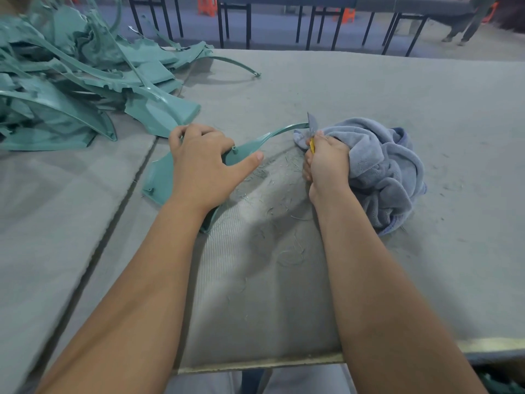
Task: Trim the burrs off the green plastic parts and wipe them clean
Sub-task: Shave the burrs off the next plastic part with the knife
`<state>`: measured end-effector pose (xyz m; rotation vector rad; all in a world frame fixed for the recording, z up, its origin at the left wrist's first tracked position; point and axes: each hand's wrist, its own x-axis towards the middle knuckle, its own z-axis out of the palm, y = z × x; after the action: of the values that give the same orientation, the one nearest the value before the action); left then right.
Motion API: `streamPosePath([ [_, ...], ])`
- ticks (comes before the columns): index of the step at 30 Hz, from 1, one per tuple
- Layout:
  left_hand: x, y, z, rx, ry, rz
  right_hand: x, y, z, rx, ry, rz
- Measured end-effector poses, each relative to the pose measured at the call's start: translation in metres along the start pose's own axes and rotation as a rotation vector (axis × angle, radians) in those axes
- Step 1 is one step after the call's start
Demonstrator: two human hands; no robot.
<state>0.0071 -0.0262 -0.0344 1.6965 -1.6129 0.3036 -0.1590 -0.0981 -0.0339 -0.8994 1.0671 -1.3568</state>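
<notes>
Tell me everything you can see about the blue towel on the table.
The blue towel is a soft, fluffy terry cloth, crumpled into a loose heap on the grey table, right of the green plastic part. The right hand grips its near left edge together with a yellow-handled knife, whose grey blade points up beside the cloth. A small corner of the towel lies by the tip of the part.

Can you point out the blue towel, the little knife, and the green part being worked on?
blue towel [380,166]: head view, on its bunched middle.
knife [312,124]: head view, on the grey blade.
green part [159,177]: head view, on its broad flat end.
</notes>
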Motion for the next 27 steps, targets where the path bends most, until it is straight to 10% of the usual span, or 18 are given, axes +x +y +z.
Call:
streamPosePath([
  [13,0.0009,0.0004,0.0061,0.08,-0.05,-0.005,-0.0041,0.0043,0.0009,-0.353,-0.221,-0.085],
  [27,-0.0006,-0.0017,0.0003,-0.005,0.013,-0.016,0.0032,0.002,-0.0005,-0.071,-0.048,-0.006],
])
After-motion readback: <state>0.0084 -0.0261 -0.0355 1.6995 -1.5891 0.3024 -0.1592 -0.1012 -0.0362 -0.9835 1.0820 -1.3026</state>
